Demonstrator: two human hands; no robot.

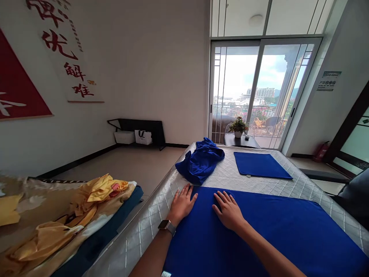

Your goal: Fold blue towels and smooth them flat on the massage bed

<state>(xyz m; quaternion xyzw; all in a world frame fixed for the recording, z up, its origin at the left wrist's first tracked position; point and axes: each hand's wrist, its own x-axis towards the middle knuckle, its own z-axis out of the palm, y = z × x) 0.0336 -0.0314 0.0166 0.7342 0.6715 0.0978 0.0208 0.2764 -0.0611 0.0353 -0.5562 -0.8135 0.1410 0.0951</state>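
Note:
A large blue cloth lies spread flat on a pale quilted mattress. My left hand, with a watch on its wrist, rests palm down at the cloth's far left corner, fingers stretched out. Flat on the same cloth, a little to the right, is my right hand, its fingers spread. Neither hand grips anything. Just beyond my left hand sits a crumpled blue cloth. Farther back on the right, a smaller blue cloth is folded into a flat rectangle with a small tag at its near edge.
On the left, yellow clothes lie heaped on another bed. A black bench with a white bag stands by the wall. Beyond the mattress are a small table, a potted plant and a sliding glass door.

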